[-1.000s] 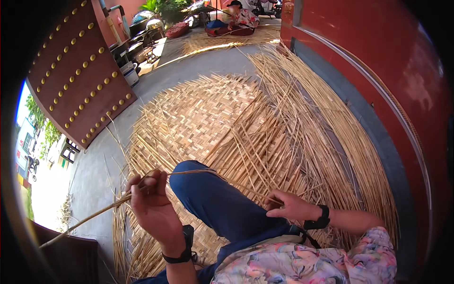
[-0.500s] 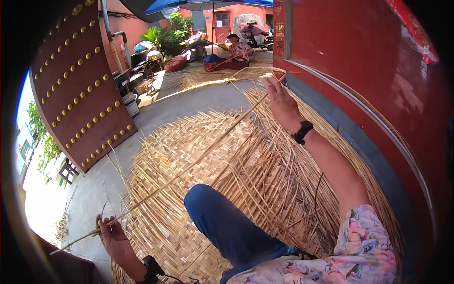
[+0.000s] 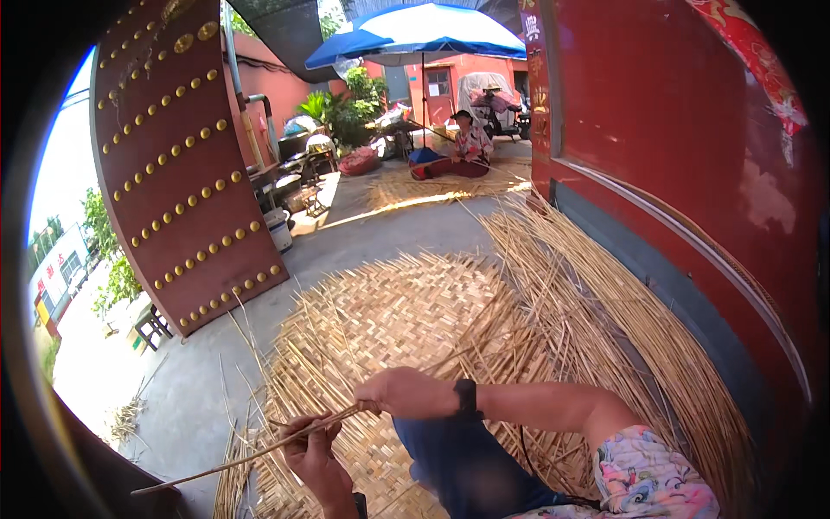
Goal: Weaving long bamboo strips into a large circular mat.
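A long, thin tan reed strip (image 3: pixel 216 468) slants low across the view, its far-left end sticking out past my left hand (image 3: pixel 317 463). The fingers of that hand are closed around the strip. Just above and to the right, my right hand (image 3: pixel 399 392) is closed on the strip's other part, the knuckles hiding where it ends. Both hands are close together over a large woven mat (image 3: pixel 402 294) with a herringbone pattern and loose ends along its edges. My bent knee in blue trousers (image 3: pixel 467 458) rests over the mat.
Long loose strips (image 3: pixel 640 337) lie along the red wall (image 3: pixel 666 138) on the right. A studded door (image 3: pixel 177 190) stands open at left. Farther off, a person (image 3: pixel 467 143) sits under a blue and white umbrella (image 3: pixel 424 30) beside another mat (image 3: pixel 424 186).
My right hand has come down and left from the far end, close to my left hand. My left hand has shifted right. The view has tilted up.
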A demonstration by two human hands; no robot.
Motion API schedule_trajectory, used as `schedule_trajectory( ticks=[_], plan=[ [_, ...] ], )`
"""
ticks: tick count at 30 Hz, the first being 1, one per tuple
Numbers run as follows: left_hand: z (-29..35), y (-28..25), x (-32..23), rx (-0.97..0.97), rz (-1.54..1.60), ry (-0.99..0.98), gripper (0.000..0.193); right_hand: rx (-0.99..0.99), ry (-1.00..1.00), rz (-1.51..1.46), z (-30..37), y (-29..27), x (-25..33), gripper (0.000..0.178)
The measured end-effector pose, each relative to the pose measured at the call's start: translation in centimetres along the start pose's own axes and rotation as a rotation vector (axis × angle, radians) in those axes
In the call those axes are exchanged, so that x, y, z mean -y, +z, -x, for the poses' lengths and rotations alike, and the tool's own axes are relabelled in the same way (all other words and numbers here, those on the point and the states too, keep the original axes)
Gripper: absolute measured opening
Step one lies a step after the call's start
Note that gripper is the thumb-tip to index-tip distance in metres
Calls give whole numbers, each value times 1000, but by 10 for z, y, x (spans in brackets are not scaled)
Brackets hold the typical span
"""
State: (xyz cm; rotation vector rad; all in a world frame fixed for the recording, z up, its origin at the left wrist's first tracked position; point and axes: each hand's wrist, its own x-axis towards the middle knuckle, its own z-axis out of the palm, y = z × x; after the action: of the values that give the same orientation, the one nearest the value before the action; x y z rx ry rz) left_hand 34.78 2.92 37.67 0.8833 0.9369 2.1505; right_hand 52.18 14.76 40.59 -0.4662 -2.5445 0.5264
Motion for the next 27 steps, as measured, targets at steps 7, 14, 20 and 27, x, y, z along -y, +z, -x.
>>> schedule_trajectory(
  ticks=[7, 14, 20, 27],
  plan=[
    [-1, -4, -11, -133, -64, 67, 23, -224, -118, 11, 6, -11, 12, 16],
    [-13, -11, 20, -175, -67, -73, 17, -308, -186, 379, 16, -6, -4, 7],
    [-6, -24, 27, -69, -104, -56, 13, 6, 246, -182, 32, -6, 2, 22],
    [7, -15, 39, -174, -445, 337, 34, -75, 161, -88, 45, 10, 23, 18]
  ],
)
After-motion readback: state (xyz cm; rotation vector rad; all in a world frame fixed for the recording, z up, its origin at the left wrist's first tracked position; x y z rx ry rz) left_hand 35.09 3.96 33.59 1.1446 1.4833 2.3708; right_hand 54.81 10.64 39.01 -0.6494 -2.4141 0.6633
